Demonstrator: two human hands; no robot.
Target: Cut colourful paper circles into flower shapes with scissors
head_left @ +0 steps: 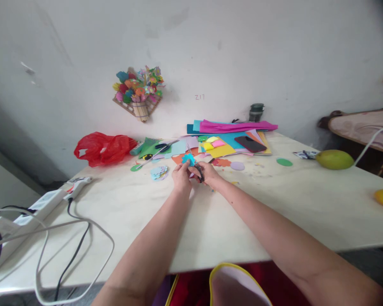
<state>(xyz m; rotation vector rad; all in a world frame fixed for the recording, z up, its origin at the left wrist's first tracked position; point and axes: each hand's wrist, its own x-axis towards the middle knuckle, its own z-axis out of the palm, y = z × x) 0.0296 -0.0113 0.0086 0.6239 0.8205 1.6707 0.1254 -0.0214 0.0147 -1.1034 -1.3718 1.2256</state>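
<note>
Near the middle of the table, my left hand (181, 176) pinches a small blue paper piece (188, 159) with a wavy edge. My right hand (207, 173) is closed on the dark handles of a pair of scissors (198, 171), whose blades point up and away beside the blue paper. The two hands are close together. Left of them lies a pile of pale blue cut shapes (158, 172). An orange-red paper shape (221, 162) and a lilac paper oval (237, 166) lie to the right, with tiny scraps around.
Coloured sheets (225, 149), a phone (250, 144) and second scissors (166, 146) lie behind. A red plastic bag (105, 148) is back left, power strips (41, 210) and cables at left. Green-yellow fruit (335, 159) and a green oval (284, 162) are at right.
</note>
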